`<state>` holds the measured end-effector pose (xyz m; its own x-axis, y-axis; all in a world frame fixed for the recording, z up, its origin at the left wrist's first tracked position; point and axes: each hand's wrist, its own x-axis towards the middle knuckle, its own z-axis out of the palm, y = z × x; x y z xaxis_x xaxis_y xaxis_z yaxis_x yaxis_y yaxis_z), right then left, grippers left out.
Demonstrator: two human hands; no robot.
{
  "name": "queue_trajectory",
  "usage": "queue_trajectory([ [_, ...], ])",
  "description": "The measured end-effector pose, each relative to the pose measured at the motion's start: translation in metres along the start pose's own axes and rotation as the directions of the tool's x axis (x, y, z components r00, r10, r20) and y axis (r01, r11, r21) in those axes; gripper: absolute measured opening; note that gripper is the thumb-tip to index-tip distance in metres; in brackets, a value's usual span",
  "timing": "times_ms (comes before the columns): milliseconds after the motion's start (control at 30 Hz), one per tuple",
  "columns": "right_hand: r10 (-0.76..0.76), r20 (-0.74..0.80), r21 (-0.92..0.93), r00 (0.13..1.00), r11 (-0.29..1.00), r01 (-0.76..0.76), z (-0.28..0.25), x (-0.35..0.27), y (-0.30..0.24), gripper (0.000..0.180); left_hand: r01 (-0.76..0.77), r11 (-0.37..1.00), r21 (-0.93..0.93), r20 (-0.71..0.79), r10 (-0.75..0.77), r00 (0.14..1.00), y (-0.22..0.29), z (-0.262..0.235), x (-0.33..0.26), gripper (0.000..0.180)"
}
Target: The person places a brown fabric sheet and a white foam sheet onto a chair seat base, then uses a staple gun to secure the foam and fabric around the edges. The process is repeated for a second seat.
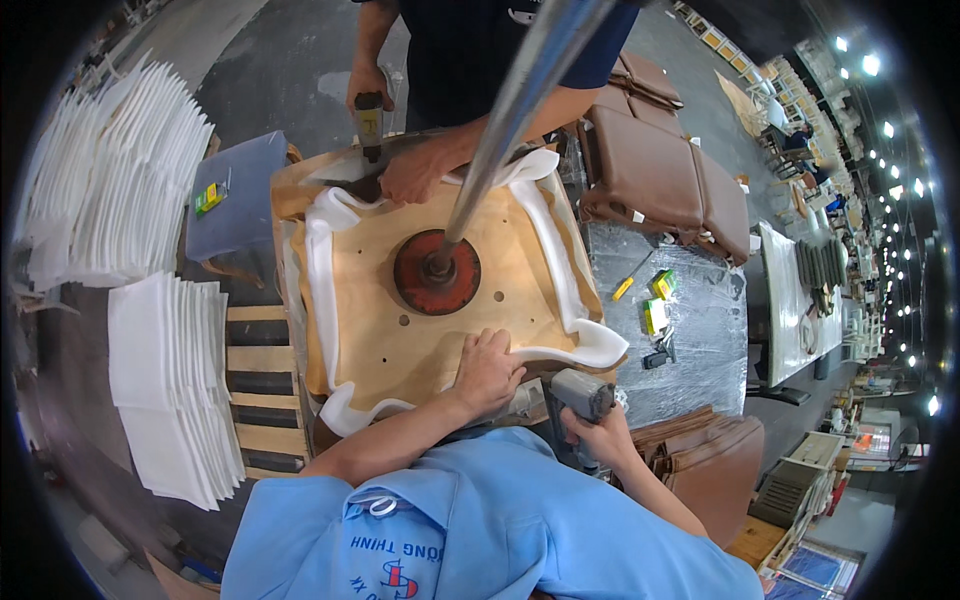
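A plywood seat panel [370, 300] lies in front of me, with white padding [318, 260] folded up over its edges. My left hand [488, 372] is closed on the near edge, its fingers bent over the padding and resting on the wood. In my right hand [602, 432] is a staple gun [582, 393], held by its grip beside the near right corner. A red round press disc [437, 273] on a metal rod [520, 105] bears on the panel's middle. Across from me, a co-worker's hand [415, 172] presses the far edge; their other hand holds another staple gun [369, 125].
White foam sheets [170, 380] are stacked at the left, near a blue-topped stool [240, 195]. Brown upholstered cushions [645, 165] lie at the far right. A plastic-covered table [700, 330] bears small yellow-green boxes [656, 317] and a screwdriver [625, 287]. Brown covers [705, 460] are piled nearer me.
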<state>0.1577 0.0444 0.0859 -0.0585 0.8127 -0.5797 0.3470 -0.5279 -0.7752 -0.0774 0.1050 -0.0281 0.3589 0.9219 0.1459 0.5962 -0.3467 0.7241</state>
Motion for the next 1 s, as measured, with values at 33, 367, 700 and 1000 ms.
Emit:
queue_trajectory([
  [33,0.030,-0.001,-0.033,1.000,0.999,-0.030,0.002,0.004,-0.004,0.033,0.020,1.000,-0.001,0.012,-0.020,1.000,-0.001,0.000,0.000,0.018],
  [367,0.051,-0.004,-0.116,0.999,0.992,-0.051,0.019,0.039,-0.030,0.026,0.121,0.992,-0.036,-0.088,-0.124,0.988,-0.007,0.014,-0.001,0.019],
  [700,0.059,0.017,-0.233,0.998,0.971,-0.054,0.022,0.050,-0.039,0.025,0.176,0.983,-0.060,-0.082,-0.181,0.980,-0.007,0.016,-0.001,0.020],
  [1000,0.057,0.034,-0.313,0.998,0.949,-0.044,0.025,0.059,-0.038,0.026,0.174,0.984,-0.039,-0.056,-0.176,0.983,-0.006,0.015,0.002,0.019],
])
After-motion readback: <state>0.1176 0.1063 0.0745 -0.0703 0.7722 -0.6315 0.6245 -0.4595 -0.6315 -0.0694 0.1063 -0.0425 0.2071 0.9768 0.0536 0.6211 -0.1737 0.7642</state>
